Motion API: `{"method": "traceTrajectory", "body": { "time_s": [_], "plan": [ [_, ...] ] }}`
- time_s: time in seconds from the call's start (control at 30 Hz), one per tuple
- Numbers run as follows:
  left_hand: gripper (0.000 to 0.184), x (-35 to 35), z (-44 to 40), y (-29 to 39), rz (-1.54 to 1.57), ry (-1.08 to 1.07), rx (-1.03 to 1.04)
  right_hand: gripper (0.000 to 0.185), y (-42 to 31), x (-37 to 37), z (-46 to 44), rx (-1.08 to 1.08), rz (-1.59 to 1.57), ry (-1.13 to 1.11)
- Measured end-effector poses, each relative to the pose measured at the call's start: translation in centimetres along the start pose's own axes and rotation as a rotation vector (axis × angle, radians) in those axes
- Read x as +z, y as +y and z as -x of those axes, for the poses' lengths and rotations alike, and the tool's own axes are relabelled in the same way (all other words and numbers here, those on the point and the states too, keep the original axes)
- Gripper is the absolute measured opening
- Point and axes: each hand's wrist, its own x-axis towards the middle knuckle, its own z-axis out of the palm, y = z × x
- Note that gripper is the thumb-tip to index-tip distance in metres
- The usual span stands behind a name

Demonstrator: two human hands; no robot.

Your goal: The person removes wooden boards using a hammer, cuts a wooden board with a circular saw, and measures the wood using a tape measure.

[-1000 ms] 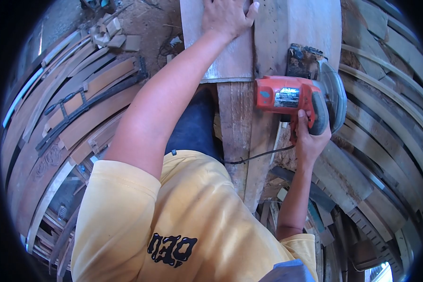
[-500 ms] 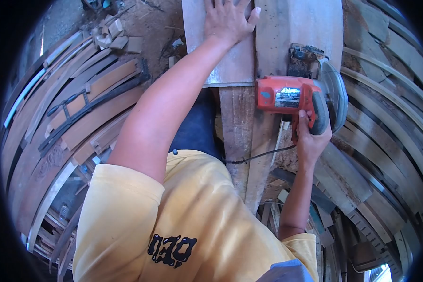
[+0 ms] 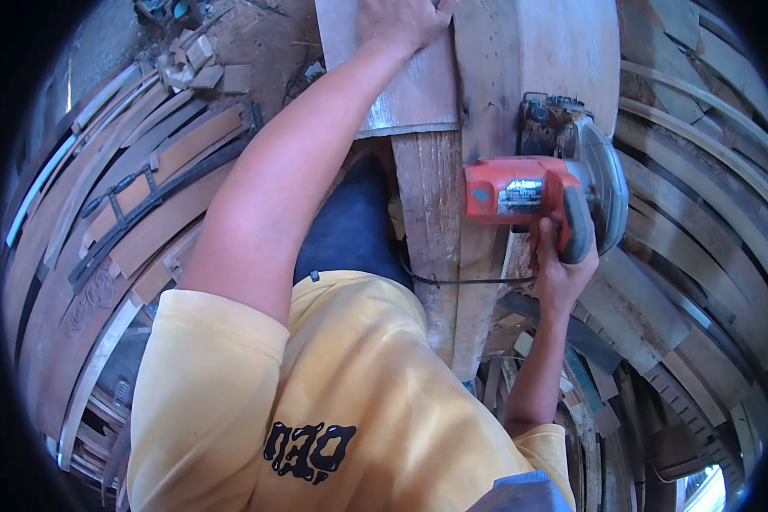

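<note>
My right hand (image 3: 565, 277) grips the rear handle of a red circular saw (image 3: 520, 192). The saw rests at the right edge of a wooden plank (image 3: 563, 51), its blade guard on the right side. At the top of the view my left hand (image 3: 404, 21) lies flat on a wide board (image 3: 401, 102), thumb spread outward. Most of its fingers run past the frame edge. Beneath the board, a long rough plank (image 3: 431, 222) stretches toward my body. A dark power cord (image 3: 478, 281) trails leftward from near the saw's handle.
Stacked curved-looking boards (image 3: 700, 196) line the right side. More lumber (image 3: 136, 213) lies on the left, with a black-framed hand tool (image 3: 119, 205) on it. Small wood offcuts (image 3: 198, 64) are heaped on the ground at upper left.
My left hand and the board under it have moved forward, away from my body. The saw in my right hand sits slightly closer to me.
</note>
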Motion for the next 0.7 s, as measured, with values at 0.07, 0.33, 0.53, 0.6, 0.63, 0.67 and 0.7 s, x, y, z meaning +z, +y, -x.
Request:
{"method": "traceTrajectory", "body": {
  "time_s": [0.07, 0.33, 0.53, 0.6, 0.63, 0.67, 0.7],
  "plan": [
    [0.067, 0.0, 0.2, -0.2, -0.004, 0.003, 0.0, 0.021, -0.7, 0.0, -0.5, 0.103, -0.05, -0.006],
    [0.067, -0.3, 0.0, -0.2, 0.017, -0.041, -0.022, 0.024, -1.2, 0.6, -2.3, 0.088, -0.04, 0.024],
    [0.068, -0.1, -0.2, -0.1, -0.013, -0.029, 0.0, 0.025, -1.9, 0.8, -3.3, 0.09, -0.068, 0.024],
    [0.068, -0.1, -0.2, -0.1, -0.022, -0.036, 0.004, 0.026, -1.9, 0.8, -3.5, 0.095, -0.066, 0.012],
    [0.068, -0.2, -0.2, -0.2, -0.031, -0.045, 0.005, 0.026, -1.8, 0.8, -3.7, 0.085, -0.049, 0.01],
    [0.068, -0.1, -0.2, -0.2, -0.032, -0.047, 0.006, 0.026, -1.9, 0.9, -3.9, 0.081, -0.04, 0.009],
    [0.068, -0.1, -0.1, -0.2, -0.027, -0.038, 0.006, 0.026, -1.9, 0.9, -4.1, 0.077, -0.032, 0.007]
  ]
}}
